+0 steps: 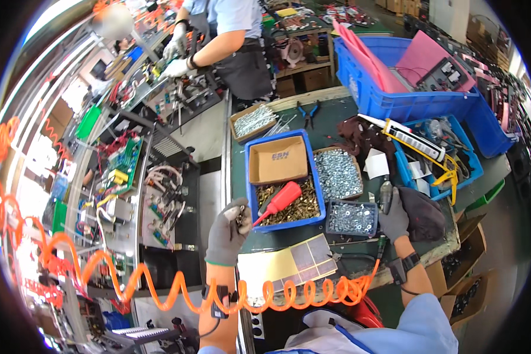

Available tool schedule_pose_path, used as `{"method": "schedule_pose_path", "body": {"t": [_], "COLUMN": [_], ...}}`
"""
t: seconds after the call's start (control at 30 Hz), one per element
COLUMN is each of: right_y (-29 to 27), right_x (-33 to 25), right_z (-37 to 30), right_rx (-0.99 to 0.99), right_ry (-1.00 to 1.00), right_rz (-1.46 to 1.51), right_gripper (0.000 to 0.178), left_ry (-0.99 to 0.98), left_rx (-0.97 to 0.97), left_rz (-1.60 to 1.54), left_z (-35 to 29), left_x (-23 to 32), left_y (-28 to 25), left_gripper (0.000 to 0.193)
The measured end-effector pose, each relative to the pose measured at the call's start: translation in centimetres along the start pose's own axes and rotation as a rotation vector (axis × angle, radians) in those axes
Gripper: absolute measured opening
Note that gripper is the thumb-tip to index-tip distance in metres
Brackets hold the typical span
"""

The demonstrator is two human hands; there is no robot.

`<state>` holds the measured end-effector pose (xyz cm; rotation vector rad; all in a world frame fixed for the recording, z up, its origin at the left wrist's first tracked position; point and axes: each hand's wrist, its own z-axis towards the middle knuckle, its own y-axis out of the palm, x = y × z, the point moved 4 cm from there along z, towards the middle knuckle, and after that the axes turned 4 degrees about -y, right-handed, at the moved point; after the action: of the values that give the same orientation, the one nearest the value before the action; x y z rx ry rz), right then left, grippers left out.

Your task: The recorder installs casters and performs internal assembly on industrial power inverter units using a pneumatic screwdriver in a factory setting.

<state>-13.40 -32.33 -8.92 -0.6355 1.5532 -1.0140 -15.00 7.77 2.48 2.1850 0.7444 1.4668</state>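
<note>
My left hand [224, 233], in a grey glove, is raised beside the blue tray [323, 206]. Its fingers curl round a few small metal fasteners [240, 219], whose exact kind is too small to make out. My right hand [394, 217], also gloved, grips a dark power screwdriver [386, 193] over the bench. An orange coiled hose [218, 299] runs across in front of me toward the tool's lower end. Inside the blue tray lie brass-coloured screws [304, 208], a red squeeze bottle [284, 197] and a cardboard box [278, 160]. A small bin of washers [351, 218] sits left of my right hand.
Silvery nuts [338, 173] fill a box behind the washers. Pliers [308, 114] lie farther back. A caulking gun [416, 141] rests across a blue tub [475, 168]. Circuit boards [124, 165] stand on the left rack. Another person [236, 35] works at the far left.
</note>
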Motion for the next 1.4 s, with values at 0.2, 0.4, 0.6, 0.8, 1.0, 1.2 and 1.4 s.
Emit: {"method": "schedule_pose_path", "body": {"t": [0.2, 0.4, 0.6, 0.8, 1.0, 1.2, 1.4], "right_y": [1.0, 1.6, -3.1, -9.5, -8.3, -4.0, -0.5], "right_x": [1.7, 4.1, 3.1, -1.4, -9.2, -15.2, -15.8], "right_z": [0.1, 1.5, -2.5, -16.3, -29.1, -41.3, -51.7], "right_rx": [0.039, 0.107, -0.456, -0.946, -1.545, -2.177, -2.456], "right_ry": [-0.115, -0.205, -0.029, -0.102, -0.441, -0.420, -0.349], "right_rz": [-0.017, 0.323, 1.161, 1.460, 1.389, 1.019, 0.319], "right_gripper": [0.078, 0.061, 0.031, 0.040, 0.051, 0.062, 0.076], "left_ry": [0.089, 0.140, 0.260, 0.319, 0.453, 0.702, 0.959], "left_rx": [0.086, 0.045, 0.381, 0.230, 0.342, 0.449, 0.637], "left_rz": [-0.178, -0.393, -0.263, -0.528, -0.464, -0.630, -0.825], "left_z": [-8.7, -18.2, -28.3, -35.4, -40.0, -46.7, -55.3], "left_x": [-5.6, -13.4, -22.2, -29.3, -31.3, -31.3, -29.7], "left_y": [-6.1, -8.5, -10.9, -11.4, -13.0, -14.4, -16.8], "left_gripper": [0.024, 0.025, 0.022, 0.026, 0.031, 0.026, 0.024]}}
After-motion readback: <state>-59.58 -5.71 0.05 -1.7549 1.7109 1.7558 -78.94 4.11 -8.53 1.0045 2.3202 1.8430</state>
